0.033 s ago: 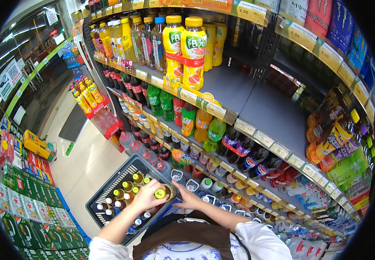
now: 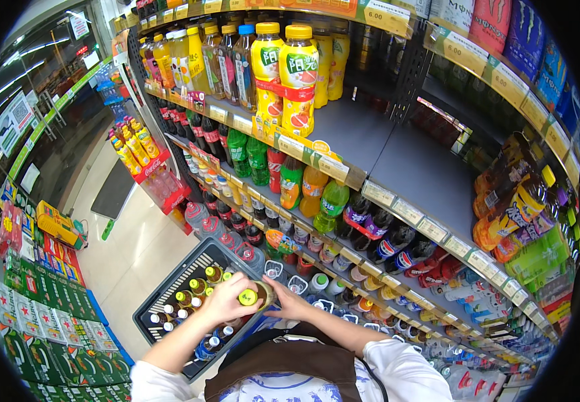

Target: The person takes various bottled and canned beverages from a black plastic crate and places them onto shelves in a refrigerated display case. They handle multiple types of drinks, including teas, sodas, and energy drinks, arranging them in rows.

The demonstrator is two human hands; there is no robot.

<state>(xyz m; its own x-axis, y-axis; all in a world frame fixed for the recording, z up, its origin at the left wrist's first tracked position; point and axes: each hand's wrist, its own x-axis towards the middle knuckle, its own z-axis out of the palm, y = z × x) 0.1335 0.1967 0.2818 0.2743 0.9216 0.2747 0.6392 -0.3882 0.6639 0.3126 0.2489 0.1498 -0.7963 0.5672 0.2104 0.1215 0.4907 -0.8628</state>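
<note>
My left hand (image 2: 224, 301) is closed round a bottle with a yellow-green cap (image 2: 247, 297), held above the near right side of a dark crate (image 2: 158, 283). The bottle's brownish body shows between my two hands. My right hand (image 2: 290, 299) has its fingers apart at the bottle's right side; whether they touch it is hard to tell. In the crate stand several yellow-capped bottles (image 2: 198, 287), white-capped bottles (image 2: 169, 309) and blue-labelled bottles (image 2: 207, 348). My left forearm and hand hide part of the crate.
A tall drinks shelf (image 2: 283, 144) runs along the right, with yellow juice bottles (image 2: 299, 80), soda bottles (image 2: 334, 204) and a bare grey stretch of board. Large pink-topped bottles (image 2: 211, 229) stand beside the crate. Green drink cartons (image 2: 42, 321) are stacked at left, next to pale floor (image 2: 119, 251).
My right hand has moved slightly left, closer to the bottle, its thumb drawn in. The bottle in my left hand has shifted a little upward.
</note>
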